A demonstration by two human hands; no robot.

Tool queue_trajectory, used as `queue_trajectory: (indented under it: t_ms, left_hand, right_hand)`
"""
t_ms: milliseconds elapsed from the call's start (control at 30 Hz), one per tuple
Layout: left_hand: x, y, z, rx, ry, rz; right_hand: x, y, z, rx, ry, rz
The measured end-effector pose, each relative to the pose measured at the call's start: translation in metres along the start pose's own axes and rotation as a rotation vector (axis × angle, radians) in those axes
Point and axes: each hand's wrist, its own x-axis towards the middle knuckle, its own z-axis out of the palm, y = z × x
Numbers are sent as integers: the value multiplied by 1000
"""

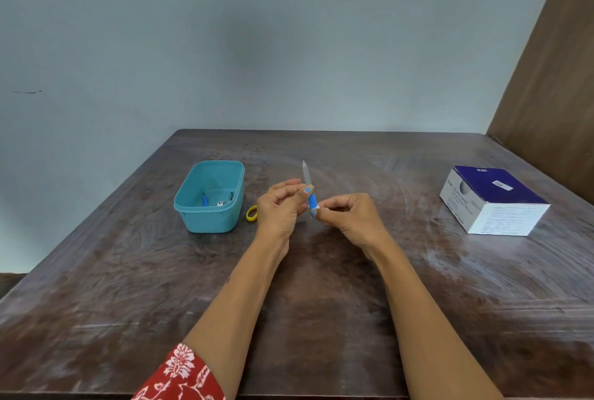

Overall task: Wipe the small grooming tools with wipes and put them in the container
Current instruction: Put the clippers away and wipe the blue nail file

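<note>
A nail file (309,189) with a blue handle and a thin metal blade stands almost upright above the middle of the table. My left hand (279,206) pinches its handle, thumb on the upper part. My right hand (348,216) pinches a small white wipe (316,206) against the lower handle. A teal plastic container (193,206) sits to the left of my hands; inside lie a blue-handled tool (205,199) and a metal nail clipper (225,202).
A yellow ring-shaped handle (251,214) peeks out between the container and my left hand. A blue and white box of alcohol swabs (493,200) sits at the right of the dark wooden table (321,303). A wall rises behind the table's far edge.
</note>
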Motion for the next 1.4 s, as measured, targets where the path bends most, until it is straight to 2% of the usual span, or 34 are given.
queue_trajectory:
  t_ms: [167, 367, 533, 667, 833, 1033, 1200, 1400]
  left_hand:
    - [0, -1, 1, 30, -31, -11]
    - [2, -1, -1, 27, 2, 4]
    - [2, -2, 0, 18, -4, 7]
    - [5, -2, 0, 12, 17, 18]
    - [5, -4, 1, 19, -6, 16]
    - [4, -2, 1, 49, -1, 38]
    - [0, -1, 3, 99, -73, 50]
    - [2, -2, 0, 147, -67, 80]
  right_hand:
    - [1, -3, 2, 56, 44, -71]
    - [1, 2, 1, -44, -13, 6]
    - [2, 0, 5, -1, 34, -39]
    - [1, 3, 4, -31, -27, 48]
    - [4, 2, 6, 33, 59, 5]
    - [3, 4, 4, 21, 15, 57]
    - [2, 2, 4, 57, 75, 34]
    - [3, 5, 2, 48, -8, 79]
